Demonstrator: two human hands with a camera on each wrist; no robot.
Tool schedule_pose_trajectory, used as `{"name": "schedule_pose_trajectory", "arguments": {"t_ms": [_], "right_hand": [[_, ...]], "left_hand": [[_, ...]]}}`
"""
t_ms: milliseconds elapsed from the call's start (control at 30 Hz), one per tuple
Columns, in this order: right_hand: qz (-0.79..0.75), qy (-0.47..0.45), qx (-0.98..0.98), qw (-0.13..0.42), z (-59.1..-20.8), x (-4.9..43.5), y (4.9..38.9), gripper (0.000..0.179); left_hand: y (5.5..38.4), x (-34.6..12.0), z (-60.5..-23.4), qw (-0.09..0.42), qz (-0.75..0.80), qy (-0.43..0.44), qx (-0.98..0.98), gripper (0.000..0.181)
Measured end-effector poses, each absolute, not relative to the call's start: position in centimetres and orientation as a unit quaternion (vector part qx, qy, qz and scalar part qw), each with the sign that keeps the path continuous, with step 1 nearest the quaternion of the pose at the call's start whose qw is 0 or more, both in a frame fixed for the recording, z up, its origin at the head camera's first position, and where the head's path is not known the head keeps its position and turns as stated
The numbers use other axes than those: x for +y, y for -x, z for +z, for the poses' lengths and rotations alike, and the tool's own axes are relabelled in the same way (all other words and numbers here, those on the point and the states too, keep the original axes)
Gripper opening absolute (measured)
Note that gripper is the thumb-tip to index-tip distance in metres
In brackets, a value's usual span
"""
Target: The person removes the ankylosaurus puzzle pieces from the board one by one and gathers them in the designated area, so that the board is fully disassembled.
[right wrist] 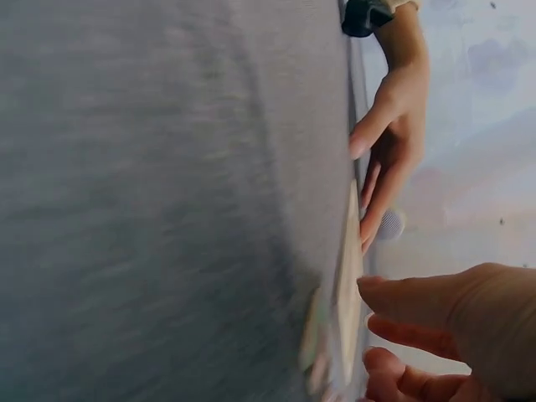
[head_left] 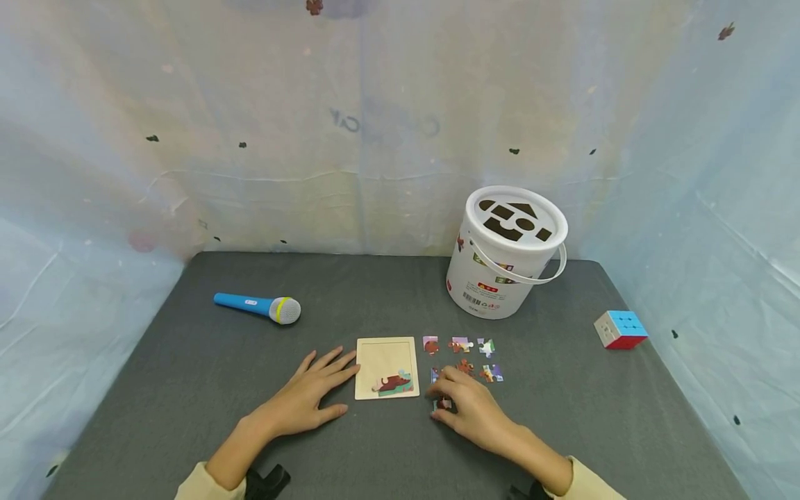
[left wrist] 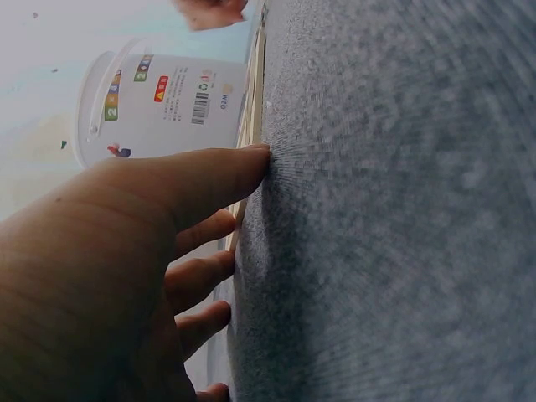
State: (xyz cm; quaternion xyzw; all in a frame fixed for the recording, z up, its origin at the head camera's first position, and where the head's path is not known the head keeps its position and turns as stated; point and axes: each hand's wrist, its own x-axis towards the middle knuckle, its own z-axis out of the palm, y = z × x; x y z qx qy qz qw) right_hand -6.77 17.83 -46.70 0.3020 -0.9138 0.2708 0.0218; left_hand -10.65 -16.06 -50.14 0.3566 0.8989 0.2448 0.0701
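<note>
While the left hand [head_left: 310,394] rests with fingers spread, its fingertips at the left edge of the wooden board [head_left: 385,354], we see the right hand [head_left: 473,410] bent over a puzzle piece [head_left: 444,404]. That piece lies between the parted thumb and fingers; we cannot tell whether either touches it.

From here I see the left hand [left wrist: 109,239] spread, thumb tip by the grey worktop [left wrist: 402,218], a pale board [left wrist: 257,100] behind it, a barcoded white bucket [left wrist: 180,100] beyond.
</note>
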Motion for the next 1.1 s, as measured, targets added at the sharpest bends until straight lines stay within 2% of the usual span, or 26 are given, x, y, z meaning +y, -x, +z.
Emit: {"name": "schedule_pose_trajectory", "arguments": {"t_ms": [133,433,800,1100], "right_hand": [[0.286,-0.328,-0.900,0.010,-46.0,15.8,7.7,0.025],[0.224,-0.400,-0.888,0.043,-45.6,11.1,10.2,0.021],[0.233,-0.389,-0.890,-0.041,-46.1,9.9,12.0,0.028],[0.246,-0.390,-0.886,-0.050,-46.5,9.6,12.4,0.020]], "left_hand": [[10.6,-16.0,-50.1,0.069,0.245,-0.356,0.899,0.072],[10.7,-15.9,-50.2,0.063,0.248,-0.361,0.897,0.069],[10.6,-16.0,-50.2,0.061,0.254,-0.361,0.895,0.071],[10.6,-16.0,-50.1,0.063,0.257,-0.359,0.895,0.071]]}}
